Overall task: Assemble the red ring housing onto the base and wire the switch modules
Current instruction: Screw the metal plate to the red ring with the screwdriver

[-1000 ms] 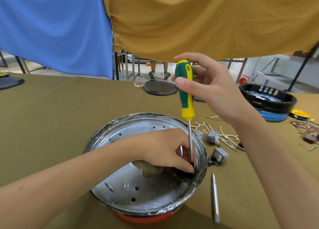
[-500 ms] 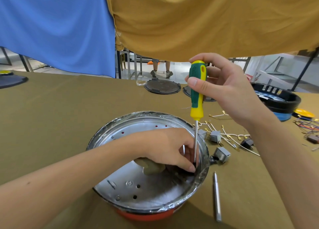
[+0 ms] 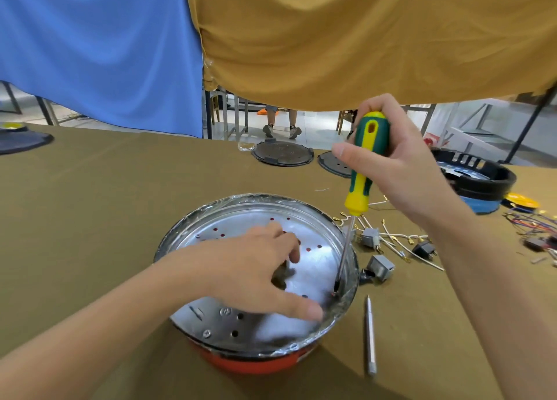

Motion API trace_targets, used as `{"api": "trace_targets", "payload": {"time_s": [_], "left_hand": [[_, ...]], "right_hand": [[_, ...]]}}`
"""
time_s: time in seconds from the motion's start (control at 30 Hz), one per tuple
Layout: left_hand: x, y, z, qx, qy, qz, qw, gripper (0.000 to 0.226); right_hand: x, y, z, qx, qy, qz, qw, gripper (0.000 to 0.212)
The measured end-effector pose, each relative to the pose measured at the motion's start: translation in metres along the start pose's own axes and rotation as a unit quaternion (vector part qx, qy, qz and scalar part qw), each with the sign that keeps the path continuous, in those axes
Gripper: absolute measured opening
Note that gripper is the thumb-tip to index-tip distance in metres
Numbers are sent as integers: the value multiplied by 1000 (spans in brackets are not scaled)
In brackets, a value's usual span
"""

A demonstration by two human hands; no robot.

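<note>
At the far left edge of the tabletop (image 3: pixel 90 204) lies a dark flat disc (image 3: pixel 24 140), well apart from the work. Near the front edge, in the middle, stands the metal pan (image 3: pixel 229 231) with its shiny perforated floor, and under its rim the red ring housing (image 3: pixel 250 362) shows as a red band, so the pan seems to sit already inside the ring. The left hand (image 3: pixel 253 273) lies inside the pan with the fingers spread and relaxed, the thumb pressing on the floor near the right wall; it holds nothing that I can see, and I think it is there to keep the pan from turning. To the right, the right hand (image 3: pixel 401 170) grips the green and yellow handle of the screwdriver (image 3: pixel 361 173) firmly, fingers curled round the top. The shaft goes down, slightly tilted, to the pan floor just inside the right wall, probably on a screw that fixes the pan to the housing; the screw itself is too small to tell. Just beside the pan on the right lies a thin metal rod (image 3: pixel 370 336), and behind it the grey switch modules (image 3: pixel 381 267) with their white wires wait loose on the cloth, so the wiring is not yet done. Near the far right edge stands a black ring (image 3: pixel 482 173) on a blue part.
</note>
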State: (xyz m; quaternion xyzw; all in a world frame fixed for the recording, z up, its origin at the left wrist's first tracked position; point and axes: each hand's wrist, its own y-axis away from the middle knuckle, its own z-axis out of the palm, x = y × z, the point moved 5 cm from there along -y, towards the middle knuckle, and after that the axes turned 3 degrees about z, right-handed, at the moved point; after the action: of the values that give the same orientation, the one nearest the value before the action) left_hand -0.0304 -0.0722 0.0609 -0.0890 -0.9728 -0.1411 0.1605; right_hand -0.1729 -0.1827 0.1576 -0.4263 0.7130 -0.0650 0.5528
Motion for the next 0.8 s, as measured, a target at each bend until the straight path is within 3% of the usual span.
{"api": "trace_targets", "payload": {"time_s": [0.07,0.17,0.27,0.33,0.47,0.57,0.63,0.73,0.8], "left_hand": [[1,11,10,-31,15,-26,999,88],[2,20,19,-43,46,-33,997,98],[1,25,22,-45,35,-35,998,105],[0,28,24,-52,52,-50,996,106],[7,28,23,-62,89,-61,992,105],[14,29,17,-61,60,-72,994,94],[23,32,17,-23,-14,-86,996,84],[41,35,34,74,-98,-93,988,67],[49,38,43,150,-143,-88,974,58]], "right_hand": [[-3,4,1,18,5,-12,1000,30],[-11,11,5,-31,-84,-28,996,31],[-18,13,4,-71,-108,-12,992,25],[-20,14,4,-100,-126,14,987,33],[-29,16,-3,-65,-34,0,997,22],[-39,18,-3,-15,121,-27,992,21],[-46,19,-3,-1,191,-37,981,17],[-50,21,-6,-91,102,29,990,22],[-58,21,-11,-107,106,23,988,15]]}}
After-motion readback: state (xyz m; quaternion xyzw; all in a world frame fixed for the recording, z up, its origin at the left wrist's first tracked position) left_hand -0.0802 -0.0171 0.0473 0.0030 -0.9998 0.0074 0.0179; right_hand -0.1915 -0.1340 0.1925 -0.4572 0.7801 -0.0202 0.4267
